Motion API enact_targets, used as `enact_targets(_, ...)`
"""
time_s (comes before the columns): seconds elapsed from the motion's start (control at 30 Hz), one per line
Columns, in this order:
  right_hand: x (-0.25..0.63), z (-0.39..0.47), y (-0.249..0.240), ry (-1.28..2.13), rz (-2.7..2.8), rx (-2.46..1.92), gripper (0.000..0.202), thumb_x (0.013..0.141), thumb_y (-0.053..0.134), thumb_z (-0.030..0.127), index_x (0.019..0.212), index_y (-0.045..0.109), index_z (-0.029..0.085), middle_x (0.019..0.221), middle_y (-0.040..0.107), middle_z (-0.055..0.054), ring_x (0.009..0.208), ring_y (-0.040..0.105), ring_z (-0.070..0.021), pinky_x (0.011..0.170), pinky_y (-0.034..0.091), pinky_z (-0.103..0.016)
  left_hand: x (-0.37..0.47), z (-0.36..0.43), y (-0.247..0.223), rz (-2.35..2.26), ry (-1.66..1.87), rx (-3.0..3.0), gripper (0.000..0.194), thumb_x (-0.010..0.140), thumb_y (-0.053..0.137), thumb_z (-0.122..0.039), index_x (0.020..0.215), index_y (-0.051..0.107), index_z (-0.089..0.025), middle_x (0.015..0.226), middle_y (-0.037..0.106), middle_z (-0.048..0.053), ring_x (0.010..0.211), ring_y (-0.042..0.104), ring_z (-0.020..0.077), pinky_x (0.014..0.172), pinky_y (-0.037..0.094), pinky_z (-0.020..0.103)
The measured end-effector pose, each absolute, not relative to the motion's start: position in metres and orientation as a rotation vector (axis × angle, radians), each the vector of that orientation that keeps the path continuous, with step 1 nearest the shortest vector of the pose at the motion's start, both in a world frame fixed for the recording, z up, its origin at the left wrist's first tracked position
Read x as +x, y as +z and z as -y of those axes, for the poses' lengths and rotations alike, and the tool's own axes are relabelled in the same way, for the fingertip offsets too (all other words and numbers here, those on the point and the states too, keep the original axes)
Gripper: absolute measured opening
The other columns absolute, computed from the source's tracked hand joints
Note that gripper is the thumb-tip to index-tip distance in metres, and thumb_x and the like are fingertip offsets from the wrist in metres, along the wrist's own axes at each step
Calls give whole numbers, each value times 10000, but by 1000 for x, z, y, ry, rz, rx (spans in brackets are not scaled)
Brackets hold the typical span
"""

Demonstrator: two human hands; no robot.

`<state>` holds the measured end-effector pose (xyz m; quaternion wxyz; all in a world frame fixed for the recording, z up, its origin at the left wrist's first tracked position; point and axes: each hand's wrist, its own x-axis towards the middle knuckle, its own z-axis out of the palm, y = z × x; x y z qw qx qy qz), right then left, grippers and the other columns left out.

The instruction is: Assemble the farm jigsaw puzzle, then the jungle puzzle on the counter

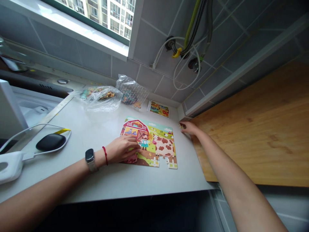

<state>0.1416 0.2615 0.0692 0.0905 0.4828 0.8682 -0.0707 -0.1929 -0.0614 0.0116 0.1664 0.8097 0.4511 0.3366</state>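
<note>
A farm jigsaw puzzle (151, 153) with a red barn, a farmer and a spotted cow lies on the white counter, with a gap at its lower right edge. My left hand (124, 148) rests on the puzzle's left side, palm down and fingers stretched out. At the counter's right end, by the wall corner, my right hand (188, 128) has its fingers closed around a small puzzle piece (181, 126), mostly covered by them. Behind the puzzle lies a picture card (158, 108).
Two clear plastic bags, one (98, 96) and another (130, 93), hold puzzle pieces by the back wall. A black oval device (50, 141) and white cable sit at left. A wooden board (253, 129) adjoins the counter on the right. Cables hang above.
</note>
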Motion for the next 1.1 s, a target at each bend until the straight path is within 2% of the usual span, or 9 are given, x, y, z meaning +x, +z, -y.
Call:
enact_targets(0.2, 145, -269, 63, -222, -2575, 1450, 389, 666, 797, 101, 1051, 821, 154, 972, 825, -87, 891, 754, -249, 802, 555, -278, -192, 62, 9, -1299, 932, 2333, 311, 1097, 475, -317, 1018, 753, -201, 935, 756, 72, 878, 702, 198, 891, 544, 329)
enact_targets(0.33, 154, -252, 54, -183, -2655, 1475, 271, 708, 768, 182, 973, 816, 148, 887, 795, -79, 847, 724, -246, 800, 544, -287, -192, 61, 8, -1299, 933, 2346, 298, 1095, 485, -309, 1014, 751, -201, 933, 751, 69, 888, 695, 204, 891, 536, 334)
enact_targets(0.43, 161, -230, 45, -165, -2742, 1487, 248, 771, 708, 220, 988, 809, 156, 893, 766, -80, 870, 710, -248, 857, 545, -308, -192, 61, 8, -1290, 938, 2353, 292, 1093, 489, -308, 1017, 751, -206, 933, 749, 68, 905, 689, 208, 882, 532, 332)
enact_targets(0.57, 171, -205, 35, -212, -2858, 1504, 308, 827, 635, 231, 1075, 787, 130, 1008, 725, -118, 907, 710, -239, 921, 557, -332, -191, 61, 6, -1286, 947, 2349, 298, 1092, 484, -310, 1016, 752, -203, 932, 746, 72, 899, 685, 208, 881, 529, 334)
enact_targets(0.7, 180, -197, 33, -320, -2936, 1528, 309, 807, 664, 252, 1075, 769, 139, 1062, 696, -117, 851, 720, -217, 890, 593, -343, -191, 61, 2, -1290, 978, 2344, 322, 1096, 472, -325, 995, 750, -198, 918, 739, 73, 884, 680, 213, 862, 528, 337)
enact_targets(0.83, 187, -192, 30, -414, -2984, 1608, 291, 846, 655, 308, 1076, 755, 162, 1086, 694, -112, 851, 730, -214, 841, 619, -352, -191, 60, 3, -1279, 948, 2348, 321, 1099, 468, -321, 1011, 750, -194, 922, 739, 73, 888, 681, 209, 881, 530, 336)
enact_targets(0.97, 195, -186, 23, -469, -2964, 1666, 393, 791, 759, 407, 1110, 772, 177, 1153, 709, -127, 915, 736, -242, 878, 617, -379, -191, 60, 5, -1277, 963, 2344, 314, 1094, 479, -318, 1000, 752, -195, 915, 741, 72, 871, 678, 204, 899, 528, 343)
enact_targets(1.1, 202, -190, 21, -493, -2896, 1722, 403, 748, 811, 401, 1073, 799, 164, 1055, 768, -141, 895, 742, -284, 913, 604, -451, -191, 61, 6, -1273, 965, 2339, 313, 1093, 482, -317, 1002, 755, -194, 912, 740, 75, 869, 680, 207, 864, 528, 343)
